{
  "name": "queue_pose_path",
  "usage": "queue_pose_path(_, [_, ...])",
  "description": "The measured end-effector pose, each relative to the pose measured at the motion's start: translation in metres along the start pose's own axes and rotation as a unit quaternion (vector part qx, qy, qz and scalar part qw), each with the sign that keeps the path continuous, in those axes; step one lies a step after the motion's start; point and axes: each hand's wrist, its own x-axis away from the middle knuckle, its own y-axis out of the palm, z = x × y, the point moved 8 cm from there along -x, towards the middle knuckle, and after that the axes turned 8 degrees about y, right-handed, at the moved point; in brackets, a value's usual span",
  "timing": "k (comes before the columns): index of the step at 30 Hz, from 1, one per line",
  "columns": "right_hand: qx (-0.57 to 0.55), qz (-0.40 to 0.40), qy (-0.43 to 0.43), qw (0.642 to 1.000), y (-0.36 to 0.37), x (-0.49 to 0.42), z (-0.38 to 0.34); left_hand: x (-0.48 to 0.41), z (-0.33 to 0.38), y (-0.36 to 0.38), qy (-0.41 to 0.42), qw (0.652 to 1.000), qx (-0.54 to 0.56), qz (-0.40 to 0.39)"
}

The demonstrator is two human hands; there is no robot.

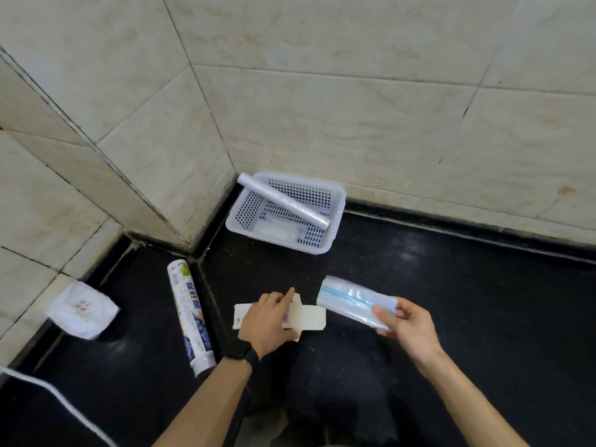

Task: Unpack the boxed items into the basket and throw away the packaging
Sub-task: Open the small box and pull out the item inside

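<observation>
A clear, folded stack of zip bags (353, 303), marked by a blue seal line, is held above the black counter (467, 301) in the right hand (404, 324), with the thumb and fingers closed around its near end. Just beside it to the left, an opened white carton (309, 317) with its flaps spread is pinned flat to the counter under the left hand (269, 321), whose fingers are laid over it. The white perforated basket (337, 221) is set in the tiled corner behind, with a plastic roll (283, 201) lying slantwise across its rim. A printed tube-shaped roll (190, 314) is seen left of the carton, and a crumpled white bag (82, 312) further left.
</observation>
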Motion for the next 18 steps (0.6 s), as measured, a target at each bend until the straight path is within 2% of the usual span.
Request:
queue_pose_path(2, [-0.001, -0.008, 0.001, 1.0, -0.004, 0.001, 0.0, -0.002, 0.001, 0.008, -0.026, 0.993, 0.111, -0.031])
queue_pose_path(3, [0.0, -0.013, 0.003, 1.0, -0.005, 0.001, -0.001, -0.002, 0.003, 0.009, -0.042, 0.977, 0.208, -0.03])
queue_pose_path(4, [0.003, -0.02, 0.006, 1.0, -0.005, 0.001, 0.0, -0.002, 0.006, 0.007, -0.059, 0.943, 0.328, -0.02])
queue_pose_path(6, [0.005, -0.043, 0.014, 0.999, -0.002, 0.0, 0.0, 0.001, 0.014, 0.004, -0.099, 0.826, 0.555, -0.002])
queue_pose_path(7, [0.005, -0.056, 0.017, 0.998, 0.002, 0.001, -0.001, 0.003, 0.019, 0.003, -0.116, 0.773, 0.623, -0.009])
queue_pose_path(8, [0.009, -0.067, 0.018, 0.998, 0.006, 0.001, -0.002, 0.005, 0.026, 0.001, -0.121, 0.742, 0.658, -0.024])
queue_pose_path(9, [0.012, -0.078, 0.019, 0.997, 0.011, 0.001, -0.003, 0.005, 0.032, -0.004, -0.111, 0.735, 0.668, -0.033])
queue_pose_path(10, [0.017, -0.088, 0.02, 0.996, 0.017, 0.0, -0.005, 0.004, 0.037, -0.009, -0.096, 0.744, 0.661, -0.029])
queue_pose_path(12, [0.028, -0.11, 0.028, 0.993, 0.029, -0.004, -0.008, 0.0, 0.035, -0.021, -0.086, 0.769, 0.633, 0.019])
queue_pose_path(14, [0.064, -0.125, 0.044, 0.989, 0.043, -0.01, -0.01, -0.002, 0.023, -0.032, -0.099, 0.78, 0.614, 0.068])
queue_pose_path(16, [0.183, -0.122, 0.027, 0.975, 0.055, -0.019, -0.018, -0.005, 0.01, -0.038, -0.097, 0.794, 0.595, 0.082])
queue_pose_path(18, [0.29, -0.144, -0.009, 0.946, 0.074, -0.024, -0.033, -0.011, -0.001, -0.045, -0.075, 0.817, 0.566, 0.078])
